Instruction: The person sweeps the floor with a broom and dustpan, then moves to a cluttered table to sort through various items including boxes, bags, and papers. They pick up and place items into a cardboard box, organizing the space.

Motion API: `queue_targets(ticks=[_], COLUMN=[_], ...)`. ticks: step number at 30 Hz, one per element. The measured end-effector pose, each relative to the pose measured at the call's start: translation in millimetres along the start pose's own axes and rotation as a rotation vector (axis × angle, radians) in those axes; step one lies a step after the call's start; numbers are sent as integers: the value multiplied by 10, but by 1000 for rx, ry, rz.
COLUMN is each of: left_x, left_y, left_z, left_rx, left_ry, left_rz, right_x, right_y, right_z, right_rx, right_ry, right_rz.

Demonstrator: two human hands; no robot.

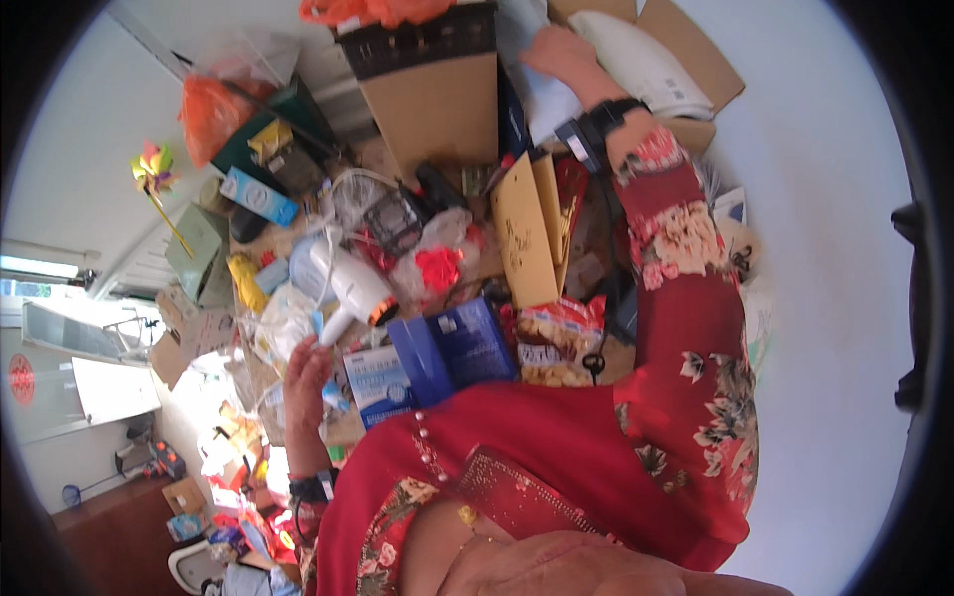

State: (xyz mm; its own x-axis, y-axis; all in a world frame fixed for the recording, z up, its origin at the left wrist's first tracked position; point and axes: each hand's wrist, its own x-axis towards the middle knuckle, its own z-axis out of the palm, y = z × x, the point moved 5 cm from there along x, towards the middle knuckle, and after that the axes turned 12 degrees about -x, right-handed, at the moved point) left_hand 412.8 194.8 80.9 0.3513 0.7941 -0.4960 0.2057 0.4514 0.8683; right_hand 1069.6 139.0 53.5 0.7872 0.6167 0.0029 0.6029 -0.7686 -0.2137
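My right hand (559, 54) reaches to the top of the view and lies against a pale plastic bag (548, 93); its fingers are too blurred to show a grip. Beside that bag are a tall cardboard box (440, 112) and a white packet (641, 67) in an open carton. My left hand (305, 372) is raised at the table's near left, fingers slightly apart, with nothing visible in it. Just past its fingertips lies a white hair dryer (350, 287). A blue box (455, 346) and a blue-and-white box (378, 384) lie close to my body.
Yellow card folders (533, 231) stand near a snack bag (559, 339). A red artificial flower (438, 269), clear plastic bags and a blue-white carton (258, 196) crowd the table. A pinwheel (154, 167) rises at left. The white wall (820, 298) borders the right side.
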Motion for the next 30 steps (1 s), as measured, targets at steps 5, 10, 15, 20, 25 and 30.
queue_targets(ticks=[5,10,15,20,25,30], left_x=[-70,-228,-186,-153,-63,-43], left_y=[42,-63,-90,-50,-7,0], left_z=[-213,-488,-527,-584,-634,-785], left_rx=[-27,-33,-58,-15,-24,-34], left_ry=[64,198,47,-14,-117,-146], left_rz=[28,-19,15,16,7,-10], right_x=[-116,-63,274,-209,-865,-1425], right_y=[-393,-227,-226,-53,8,36], right_z=[42,490,52,-224,-649,-638], right_rx=[-177,-153,-231,97,75,316], right_ry=[398,135,150,148,484,430], right_rz=[-228,1,-362,-463,-489,-11])
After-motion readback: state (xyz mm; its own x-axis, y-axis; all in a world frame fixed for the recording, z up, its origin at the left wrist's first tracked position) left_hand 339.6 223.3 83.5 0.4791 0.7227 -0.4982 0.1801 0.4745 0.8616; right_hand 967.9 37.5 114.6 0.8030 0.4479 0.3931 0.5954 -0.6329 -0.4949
